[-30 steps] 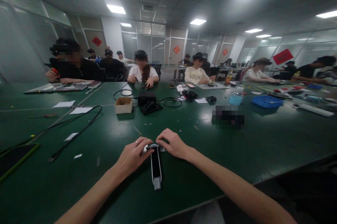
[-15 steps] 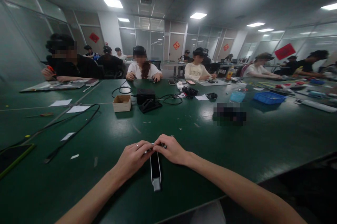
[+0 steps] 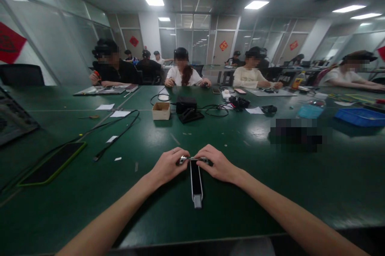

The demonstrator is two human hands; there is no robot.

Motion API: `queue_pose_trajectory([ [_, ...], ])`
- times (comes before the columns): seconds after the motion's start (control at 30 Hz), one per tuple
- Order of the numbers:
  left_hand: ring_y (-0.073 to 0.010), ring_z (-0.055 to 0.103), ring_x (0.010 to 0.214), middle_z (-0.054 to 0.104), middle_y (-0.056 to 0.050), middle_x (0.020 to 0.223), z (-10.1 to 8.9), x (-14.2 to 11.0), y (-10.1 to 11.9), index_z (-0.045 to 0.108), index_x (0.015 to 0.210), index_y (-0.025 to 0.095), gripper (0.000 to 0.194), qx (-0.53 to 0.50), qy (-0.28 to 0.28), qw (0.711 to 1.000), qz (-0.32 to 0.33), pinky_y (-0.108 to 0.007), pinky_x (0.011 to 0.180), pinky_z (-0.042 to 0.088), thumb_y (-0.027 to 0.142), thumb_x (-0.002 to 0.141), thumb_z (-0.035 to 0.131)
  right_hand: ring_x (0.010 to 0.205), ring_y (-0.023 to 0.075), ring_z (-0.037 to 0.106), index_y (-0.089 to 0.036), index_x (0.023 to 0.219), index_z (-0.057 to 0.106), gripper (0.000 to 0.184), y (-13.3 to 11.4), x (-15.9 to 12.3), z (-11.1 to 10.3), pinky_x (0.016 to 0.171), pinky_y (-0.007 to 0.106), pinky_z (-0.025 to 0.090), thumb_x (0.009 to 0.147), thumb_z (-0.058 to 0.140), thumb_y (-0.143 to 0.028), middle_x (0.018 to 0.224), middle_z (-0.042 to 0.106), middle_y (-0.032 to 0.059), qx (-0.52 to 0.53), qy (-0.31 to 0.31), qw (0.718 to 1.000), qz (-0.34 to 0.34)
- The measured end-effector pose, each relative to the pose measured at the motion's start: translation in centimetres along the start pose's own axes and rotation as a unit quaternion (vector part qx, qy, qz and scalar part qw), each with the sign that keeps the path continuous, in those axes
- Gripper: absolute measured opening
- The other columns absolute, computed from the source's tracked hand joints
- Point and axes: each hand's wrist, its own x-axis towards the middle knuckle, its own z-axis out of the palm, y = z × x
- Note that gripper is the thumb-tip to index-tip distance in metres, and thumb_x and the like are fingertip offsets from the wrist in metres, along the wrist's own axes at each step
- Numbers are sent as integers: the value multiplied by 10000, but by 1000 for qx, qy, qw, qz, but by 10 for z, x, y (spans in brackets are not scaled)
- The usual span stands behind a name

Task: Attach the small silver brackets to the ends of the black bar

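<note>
Bar: probably light, stiff, perhaps slick | left hand, right hand: both pinching its far end | best hold: long sides, away from grey tip

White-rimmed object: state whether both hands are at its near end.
No, the left hand and right hand are at the far end of the white-rimmed object.

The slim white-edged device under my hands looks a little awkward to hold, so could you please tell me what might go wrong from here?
The slim device might swivel, as both hands gather at its far end and no hand is on its grey near end. The small silvery part at the left hand's fingertips could slip onto the table.
</note>
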Motion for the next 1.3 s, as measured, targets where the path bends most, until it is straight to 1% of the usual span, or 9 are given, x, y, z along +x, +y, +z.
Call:
queue_pose_trajectory([
  [0.37,-126,583,618,679,16,751,-9,5,-13,673,861,189,148,-30,-70,990,-118,-221,582,457,279,805,570,909,219,555,-192,934,650,179,42,-7,-22,832,392,424,903,480,-238,929,654,81,-130,50,989,54],
  [0.5,-144,597,626,696,13,759,-13,7,-6,679,871,198,208,-30,-87,989,-118,-236,586,455,346,814,544,945,233,538,-195,943,649,193,76,-16,-60,850,383,402,891,478,-267,969,649,91,-212,142,959,121],
  [0.57,-149,599,619,702,15,759,-14,9,-6,682,883,210,240,-33,-97,988,-115,-238,580,453,376,822,521,997,250,514,-181,966,643,227,101,-35,-95,896,400,377,884,453,-273,1000,632,110,-271,261,907,191],
  [0.67,-163,608,634,713,4,800,-13,10,-11,688,902,222,282,-44,-102,988,-110,-249,580,462,419,823,502,1061,287,474,-125,1020,617,305,135,-87,-147,958,453,323,859,414,-285,1057,589,162,-345,440,766,316],
  [0.73,-171,611,638,714,-6,821,-11,9,-14,688,917,220,307,-55,-102,987,-108,-255,573,466,435,825,489,1151,325,411,-110,1107,577,379,152,-126,-170,974,491,297,837,436,-335,1166,528,192,-362,518,666,396],
  [0.8,-172,608,629,710,-8,819,-9,7,-16,686,929,220,322,-61,-93,988,-112,-255,566,465,443,832,474,1207,360,364,-121,1196,522,499,166,-159,-180,982,517,288,797,495,-420,1254,466,205,-347,548,605,462],
  [0.9,-168,603,620,705,-1,796,-6,5,-20,684,934,228,323,-59,-79,989,-114,-249,566,461,448,840,466,1226,386,369,-130,1264,460,676,183,-184,-183,993,528,290,734,569,-535,1300,439,225,-285,512,603,541],
  [1.07,-165,591,617,706,-5,813,-4,7,-23,677,952,227,340,-42,-95,988,-116,-249,571,452,458,839,455,1198,385,442,-121,1322,383,848,201,-183,-181,978,502,352,658,651,-576,1278,475,243,-257,437,635,583],
  [1.3,-178,593,648,694,-10,795,-9,9,-14,676,968,222,377,-27,-116,983,-141,-261,605,453,488,830,448,1156,345,501,-123,1342,356,914,222,-198,-188,973,437,390,600,707,-525,1275,503,217,-218,468,641,567],
])
